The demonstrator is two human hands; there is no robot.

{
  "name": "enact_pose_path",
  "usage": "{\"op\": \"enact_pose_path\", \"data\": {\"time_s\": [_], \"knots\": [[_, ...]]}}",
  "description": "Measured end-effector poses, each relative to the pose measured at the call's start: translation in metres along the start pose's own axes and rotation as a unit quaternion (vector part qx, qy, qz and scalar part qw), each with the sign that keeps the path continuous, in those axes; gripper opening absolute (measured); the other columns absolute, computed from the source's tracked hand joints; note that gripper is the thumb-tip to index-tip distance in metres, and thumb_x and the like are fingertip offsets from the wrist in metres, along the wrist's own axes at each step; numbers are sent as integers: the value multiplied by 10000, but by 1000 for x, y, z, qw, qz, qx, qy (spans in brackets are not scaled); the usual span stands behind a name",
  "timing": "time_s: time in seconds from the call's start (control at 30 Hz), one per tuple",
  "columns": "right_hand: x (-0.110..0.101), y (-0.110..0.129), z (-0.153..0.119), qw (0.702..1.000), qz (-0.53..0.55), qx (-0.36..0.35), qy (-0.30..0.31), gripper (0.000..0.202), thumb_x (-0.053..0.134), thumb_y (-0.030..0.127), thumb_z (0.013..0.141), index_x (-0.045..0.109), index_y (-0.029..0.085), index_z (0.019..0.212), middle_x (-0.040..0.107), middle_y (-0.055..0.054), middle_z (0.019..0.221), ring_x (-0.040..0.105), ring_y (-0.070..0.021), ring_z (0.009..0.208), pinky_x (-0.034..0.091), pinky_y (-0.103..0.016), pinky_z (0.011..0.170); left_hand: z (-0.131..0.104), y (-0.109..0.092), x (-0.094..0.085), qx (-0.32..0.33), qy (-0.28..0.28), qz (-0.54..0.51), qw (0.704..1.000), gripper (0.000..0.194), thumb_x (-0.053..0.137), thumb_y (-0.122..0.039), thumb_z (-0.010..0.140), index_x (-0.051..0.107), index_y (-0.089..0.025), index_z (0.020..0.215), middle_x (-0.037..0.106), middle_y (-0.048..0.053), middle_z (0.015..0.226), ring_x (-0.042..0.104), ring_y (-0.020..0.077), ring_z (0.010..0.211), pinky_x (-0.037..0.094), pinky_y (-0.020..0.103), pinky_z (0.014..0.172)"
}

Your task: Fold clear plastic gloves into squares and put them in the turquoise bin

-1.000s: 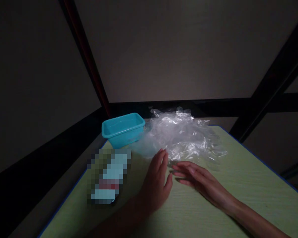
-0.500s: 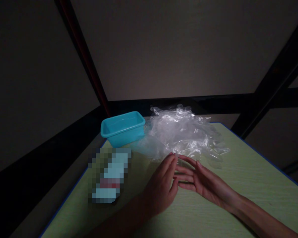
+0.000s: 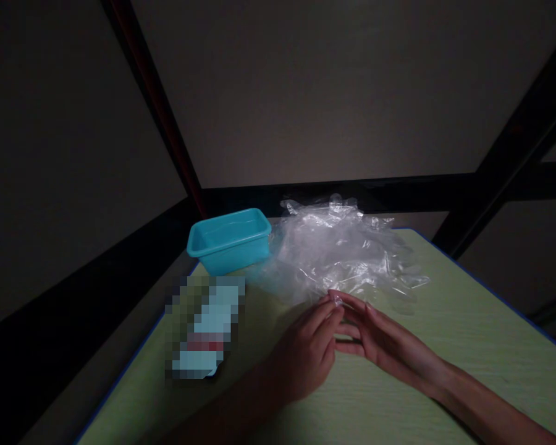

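A heap of thin, clear plastic disposable gloves [image 3: 343,247] lies in the middle of the table, its finger ends spread to the right. Just in front of it, my two hands meet. The fingers of my left hand [image 3: 306,349] are pinched together on a small shiny bit of clear plastic [image 3: 337,301] at the tip of my right index finger. My right hand [image 3: 380,337] has its fingers stretched out to the left and slightly apart, palm turned inward. Whether a clear glove covers part of it I cannot tell.
A turquoise plastic basin [image 3: 231,253] stands at the table's back left corner. In front of it lies a pale, pixelated flat object [image 3: 210,327]. The light green table [image 3: 449,315] has a blue edge and meets a dark-framed wall [image 3: 328,99] behind.
My left hand has shifted slightly right and toward me, its fingers bending onto the tip of my right index finger. My right hand has hardly moved; the glove heap looks the same.
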State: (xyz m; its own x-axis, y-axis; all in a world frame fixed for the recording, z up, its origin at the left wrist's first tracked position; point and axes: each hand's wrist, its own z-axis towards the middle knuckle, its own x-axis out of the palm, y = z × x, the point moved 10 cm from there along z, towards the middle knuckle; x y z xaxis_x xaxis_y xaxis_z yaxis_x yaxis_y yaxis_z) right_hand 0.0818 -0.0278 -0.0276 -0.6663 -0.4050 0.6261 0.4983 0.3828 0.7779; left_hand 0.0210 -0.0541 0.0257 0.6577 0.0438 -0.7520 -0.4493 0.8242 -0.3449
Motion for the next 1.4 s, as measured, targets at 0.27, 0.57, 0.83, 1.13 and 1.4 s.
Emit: {"op": "enact_pose_path", "data": {"time_s": [0.27,0.57,0.83,1.13,1.4], "knots": [[-4,1,0,1000,-7,4,-17,382,632,437,780,609,299,1136,514,-27,1320,598,-192,1017,469,-332,859,5,7,-17,-43,-40,-69,996,436,383,10,787,423,-170,1183,505,122,1150,518,193,1112,476,345,945],[-3,3,0,999,-32,8,-24,360,607,446,799,616,273,1115,435,-47,1400,566,-208,1091,448,-349,885,2,38,-31,-113,-139,-172,969,365,437,-24,737,457,-202,1055,493,87,1094,498,198,1077,442,377,940],[-2,5,-1,999,-44,5,-26,368,632,441,779,622,289,1113,444,-31,1397,582,-209,1071,458,-347,867,-26,135,-57,-367,-388,-512,673,342,547,-69,739,453,-193,1044,474,73,1264,537,163,1125,404,284,982],[1,7,-3,998,-66,-4,-19,365,624,440,786,623,290,1119,444,-47,1396,589,-207,1055,451,-351,864,-42,168,-67,-398,-450,-561,569,235,433,-6,774,485,-164,939,519,98,1232,573,165,1099,448,270,955],[3,17,-5,995,-92,-34,-27,340,619,450,782,650,295,1083,523,-43,1330,604,-212,1022,447,-356,859,-44,172,-66,-399,-445,-551,582,274,452,-6,749,486,-178,959,513,89,1250,585,172,1084,460,288,945]]}}
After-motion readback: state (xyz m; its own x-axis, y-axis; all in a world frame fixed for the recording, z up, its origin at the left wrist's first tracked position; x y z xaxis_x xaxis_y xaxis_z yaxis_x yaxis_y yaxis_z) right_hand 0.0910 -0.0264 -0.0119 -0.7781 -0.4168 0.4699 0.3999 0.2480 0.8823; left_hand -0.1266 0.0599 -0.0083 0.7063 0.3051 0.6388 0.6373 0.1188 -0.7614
